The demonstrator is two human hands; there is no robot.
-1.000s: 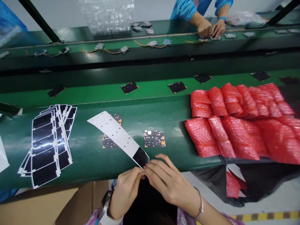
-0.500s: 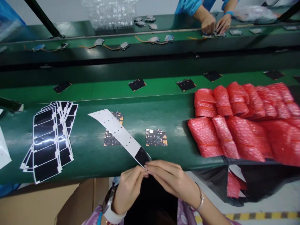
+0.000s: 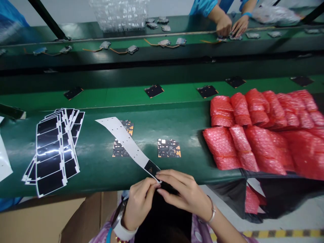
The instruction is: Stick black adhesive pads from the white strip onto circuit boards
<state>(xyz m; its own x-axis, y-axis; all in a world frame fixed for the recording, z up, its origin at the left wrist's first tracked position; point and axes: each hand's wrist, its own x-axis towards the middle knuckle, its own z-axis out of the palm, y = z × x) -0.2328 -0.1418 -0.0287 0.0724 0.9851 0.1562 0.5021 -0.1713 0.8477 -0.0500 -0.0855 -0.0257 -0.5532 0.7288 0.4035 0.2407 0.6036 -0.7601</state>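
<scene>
At the front edge of the green bench, my left hand [image 3: 141, 199] pinches the near end of a white backing strip [image 3: 126, 143] between thumb and fingers. One black sticker [image 3: 152, 167] sits at that end of the strip; the rest is bare white with small holes. My right hand [image 3: 181, 190] rests its fingertips on the black sticker's right edge, its thumb lower down and apart from the fingers. Beneath the strip lie two dark circuit boards, one of them a board [image 3: 121, 148] partly covered. Another circuit board [image 3: 169, 148] lies uncovered to the right.
A fanned pile of black sticker sheets [image 3: 50, 152] lies left. Red bubble-wrap packs [image 3: 222, 148] fill the right. Black-covered boards [image 3: 154, 90] lie on the green belt behind. Across it, a co-worker's hands [image 3: 231, 27] handle small parts. A black bag [image 3: 227, 192] hangs below the packs.
My right thumb has moved down, away from its fingers, and the fingertips have shifted slightly up and left on the sticker. The strip bends more. The boards on the near belt have moved right.
</scene>
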